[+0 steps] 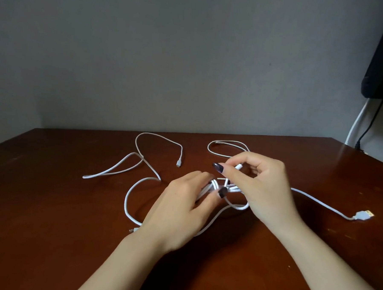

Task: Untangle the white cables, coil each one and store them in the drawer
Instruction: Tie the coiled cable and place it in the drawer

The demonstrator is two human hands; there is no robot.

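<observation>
Head view — left hand [183,204] gripping tangled white cables [215,185], right hand [264,184] raised, pinching a cable end [239,166]

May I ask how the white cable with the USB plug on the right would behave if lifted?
Probably floppy: the cable lies in loose curves on the table, so it would droop. Likely light, being thin. It may snag, since it runs into the tangle.

The table [50,204] is smooth, glossy reddish-brown wood with faint scuffs, the white cables [214,184] on it have matt plastic sheathing, and the plug [363,214] near the table's right edge ends in shiny metal.
</observation>
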